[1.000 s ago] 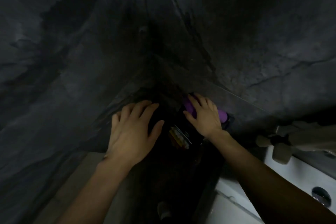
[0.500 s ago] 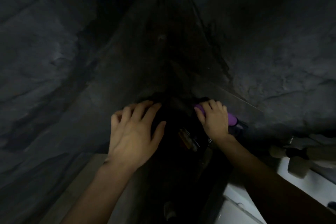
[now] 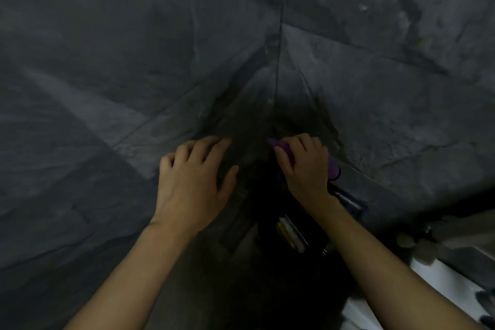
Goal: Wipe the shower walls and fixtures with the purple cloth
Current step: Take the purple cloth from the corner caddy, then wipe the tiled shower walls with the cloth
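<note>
I face a dim corner where two dark grey stone-look shower walls (image 3: 112, 67) meet. My right hand (image 3: 305, 166) presses the purple cloth (image 3: 333, 169) against the right wall, just beside the corner seam; the cloth shows only at the fingertips and past the edge of the hand. My left hand (image 3: 191, 182) rests flat on the left wall with its fingers spread and nothing in it. Below my right wrist a dark corner shelf (image 3: 348, 203) holds a dark bottle with a pale label (image 3: 292, 236).
A white tub or basin edge (image 3: 439, 284) shows at the lower right, with pale rounded fixture knobs (image 3: 407, 240) above it. The space under the shelf is black shadow.
The view has tipped up toward the corner and both hands sit higher on the walls. My right hand has slid the cloth a little toward the corner seam. My left hand stays flat.
</note>
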Available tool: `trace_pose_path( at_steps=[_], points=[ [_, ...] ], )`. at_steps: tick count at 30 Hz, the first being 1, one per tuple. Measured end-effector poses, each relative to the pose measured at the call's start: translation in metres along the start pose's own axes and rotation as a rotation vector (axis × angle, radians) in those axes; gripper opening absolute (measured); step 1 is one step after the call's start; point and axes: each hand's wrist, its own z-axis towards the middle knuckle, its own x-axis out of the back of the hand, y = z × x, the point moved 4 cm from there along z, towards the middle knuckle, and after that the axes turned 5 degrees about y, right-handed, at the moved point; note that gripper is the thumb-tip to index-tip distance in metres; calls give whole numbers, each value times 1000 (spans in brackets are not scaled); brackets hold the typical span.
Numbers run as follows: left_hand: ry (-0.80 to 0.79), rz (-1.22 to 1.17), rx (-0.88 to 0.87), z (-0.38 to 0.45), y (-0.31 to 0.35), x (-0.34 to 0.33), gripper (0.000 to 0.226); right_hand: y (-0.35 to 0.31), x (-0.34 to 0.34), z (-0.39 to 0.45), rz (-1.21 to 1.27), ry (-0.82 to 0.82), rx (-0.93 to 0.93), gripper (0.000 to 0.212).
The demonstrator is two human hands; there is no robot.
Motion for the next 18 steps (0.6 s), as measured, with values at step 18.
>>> trace_pose_path(
  at_steps=[18],
  points=[
    [279,78,136,-162,-107,199,55,-272,120,-29,185,96,321,33]
  ],
)
